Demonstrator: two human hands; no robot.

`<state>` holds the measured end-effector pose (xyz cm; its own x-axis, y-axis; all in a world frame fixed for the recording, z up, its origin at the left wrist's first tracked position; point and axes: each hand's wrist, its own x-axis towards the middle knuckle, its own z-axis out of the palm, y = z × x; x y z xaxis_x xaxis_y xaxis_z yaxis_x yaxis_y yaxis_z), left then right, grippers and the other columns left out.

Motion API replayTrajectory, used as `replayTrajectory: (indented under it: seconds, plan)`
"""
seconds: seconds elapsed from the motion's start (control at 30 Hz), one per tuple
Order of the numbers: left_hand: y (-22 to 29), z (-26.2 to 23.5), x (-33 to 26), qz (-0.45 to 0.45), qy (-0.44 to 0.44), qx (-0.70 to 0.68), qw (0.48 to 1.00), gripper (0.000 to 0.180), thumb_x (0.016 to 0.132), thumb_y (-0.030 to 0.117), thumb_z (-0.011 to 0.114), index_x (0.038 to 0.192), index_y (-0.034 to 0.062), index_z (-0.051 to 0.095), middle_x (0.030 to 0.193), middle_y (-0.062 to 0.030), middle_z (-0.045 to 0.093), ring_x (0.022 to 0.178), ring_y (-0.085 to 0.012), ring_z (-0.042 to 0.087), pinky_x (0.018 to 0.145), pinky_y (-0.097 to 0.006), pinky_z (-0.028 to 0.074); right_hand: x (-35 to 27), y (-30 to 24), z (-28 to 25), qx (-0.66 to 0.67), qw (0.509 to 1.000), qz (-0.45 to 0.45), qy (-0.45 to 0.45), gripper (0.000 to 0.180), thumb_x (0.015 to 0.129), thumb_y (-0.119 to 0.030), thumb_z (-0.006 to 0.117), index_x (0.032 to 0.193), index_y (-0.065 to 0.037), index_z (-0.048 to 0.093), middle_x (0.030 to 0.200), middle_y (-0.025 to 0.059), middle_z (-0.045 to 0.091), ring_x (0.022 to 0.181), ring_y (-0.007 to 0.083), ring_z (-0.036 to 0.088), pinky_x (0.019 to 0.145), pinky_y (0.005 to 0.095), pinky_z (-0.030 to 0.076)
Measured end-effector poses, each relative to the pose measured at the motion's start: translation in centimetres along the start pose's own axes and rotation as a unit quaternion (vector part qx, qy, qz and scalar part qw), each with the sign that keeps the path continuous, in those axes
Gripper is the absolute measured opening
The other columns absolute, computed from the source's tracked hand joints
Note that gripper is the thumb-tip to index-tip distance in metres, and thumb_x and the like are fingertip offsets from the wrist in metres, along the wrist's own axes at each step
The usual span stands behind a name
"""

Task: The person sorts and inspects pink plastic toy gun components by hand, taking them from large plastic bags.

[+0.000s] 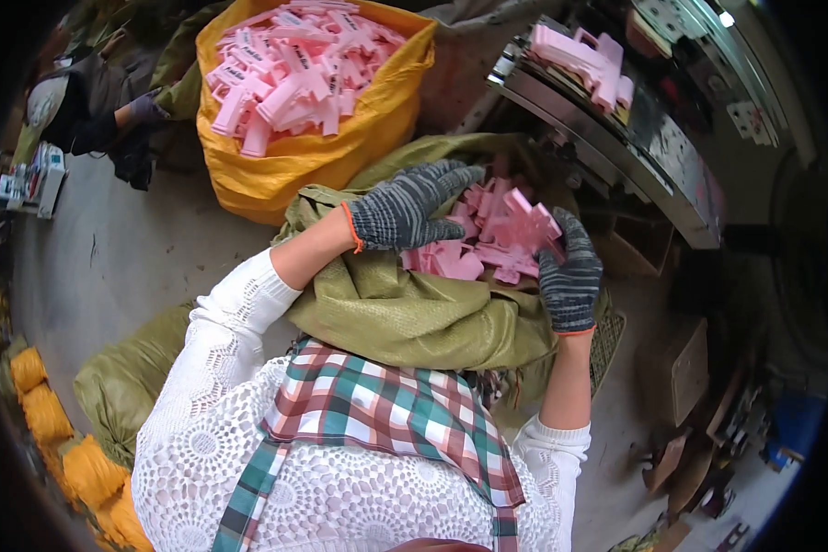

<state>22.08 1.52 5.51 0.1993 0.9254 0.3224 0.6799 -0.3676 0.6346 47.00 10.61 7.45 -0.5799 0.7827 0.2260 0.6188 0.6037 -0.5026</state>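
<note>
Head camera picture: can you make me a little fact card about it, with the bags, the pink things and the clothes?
Left grip: gray striped glove, open over the olive sack's mouth
Right grip: matching glove, holding one pink plastic piece, blurred
Near sack: olive woven sack, open, pink gun-shaped pieces inside
Far sack: yellow woven sack, heaped with similar pink pieces
Upper right: more pink pieces on a metal machine
Clothes: plaid apron, white openwork top
</note>
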Motion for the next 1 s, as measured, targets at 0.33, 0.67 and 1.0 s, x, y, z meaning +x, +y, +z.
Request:
replayTrajectory:
  seconds: [0.33,0.67,1.0]
  plan:
    - [4.1,-2.5,3.6,-0.020,0.039,0.070,0.997,0.034,0.071,0.021,0.071,0.099,0.0044,0.060,0.088,-0.0128,0.062,0.080,-0.0295,0.058,0.074,-0.037,0.047,1.1,-6.3,-7.2,0.048,0.996,-0.077,-0.018,0.060,0.063,-0.001,0.076,0.118,-0.001,0.052,0.111,0.0138,0.058,0.102,0.0224,0.056,0.091,0.0320,0.044]
    - [2.8,-2.8,6.1,0.257,0.232,0.320,0.882,0.046,0.067,0.021,0.063,0.111,0.0085,0.057,0.096,-0.0100,0.055,0.090,-0.0282,0.053,0.083,-0.043,0.045,0.2,-3.5,-7.0,0.195,0.979,-0.050,0.037,0.046,0.062,-0.001,0.076,0.102,-0.003,0.055,0.105,0.0112,0.059,0.097,0.0217,0.058,0.087,0.0327,0.047]
    - [1.8,-8.0,19.1,-0.010,0.020,0.343,0.939,0.060,0.076,0.042,0.061,0.123,0.0080,0.047,0.106,-0.0173,0.057,0.101,-0.0327,0.053,0.089,-0.043,0.039,2.4,-1.8,-8.9,0.240,0.959,-0.030,0.144,0.056,0.063,-0.002,0.077,0.115,-0.005,0.055,0.110,0.0072,0.058,0.103,0.0178,0.054,0.092,0.0311,0.043]
